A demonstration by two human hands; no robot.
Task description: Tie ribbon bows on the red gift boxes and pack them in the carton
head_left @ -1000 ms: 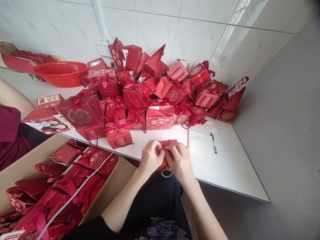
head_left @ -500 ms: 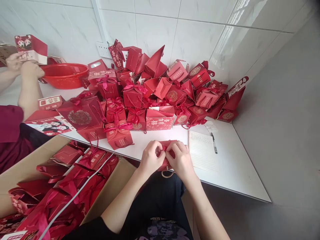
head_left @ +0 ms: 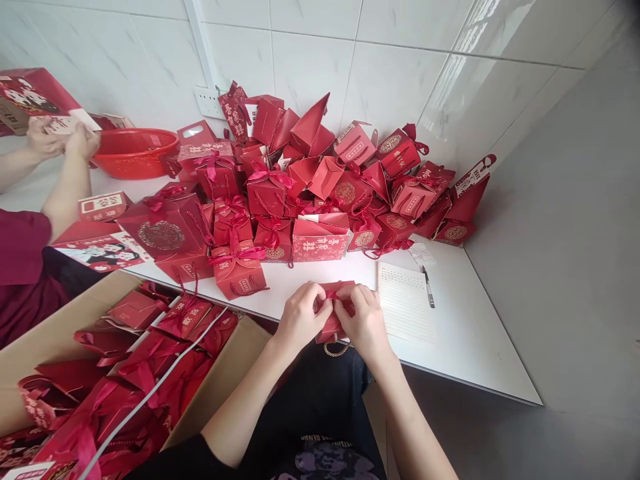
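A small red gift box [head_left: 334, 327] with a gold cord handle [head_left: 336, 349] sits at the table's front edge, close to my body. On top of it lies a red ribbon [head_left: 332, 295], partly covered by my fingers. From the left side, my left hand [head_left: 304, 308] is closed, thumb and fingertips pinching the ribbon. Opposite it, my right hand [head_left: 364, 312] pinches the ribbon too, the two thumbs nearly meeting. Whether the ribbon is knotted under the fingertips is hidden.
Many red gift boxes [head_left: 270, 193] are piled against the tiled wall. A notepad [head_left: 404, 300] and pen [head_left: 428, 287] lie to the right. At lower left stands a carton [head_left: 220, 373] of boxes. Further left, a co-worker's hands [head_left: 80, 141] hold a box beside a red basket [head_left: 135, 160].
My hands have barely shifted; more of the ribbon shows between them. The co-worker's box has moved left and turned, now looking larger.
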